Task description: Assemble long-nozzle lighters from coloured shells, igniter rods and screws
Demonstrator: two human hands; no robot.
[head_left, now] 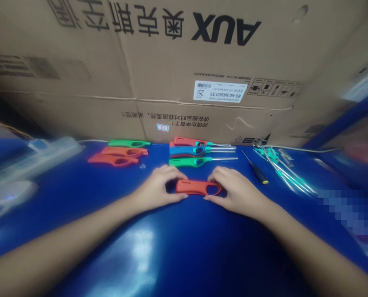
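An orange-red long-nosed lighter body (191,187) lies sideways between both hands, low over the blue table. My left hand (159,187) pinches its left end between thumb and fingers. On the other side, my right hand (233,189) grips the end with the trigger opening and hides its tip, so no metal tube shows there. Just beyond the hands is a row of several lighters with metal tubes, among them a green lighter (186,162) and a blue lighter (184,151). Further left lie a green lighter body (122,143) and two orange ones (112,160) without tubes.
A screwdriver (259,174) with a dark handle lies right of the lighters. Beyond it are several metal tubes with teal parts (290,173). A large cardboard box (159,78) stands along the back. At left are a white power strip (48,154) and a round white device (15,193).
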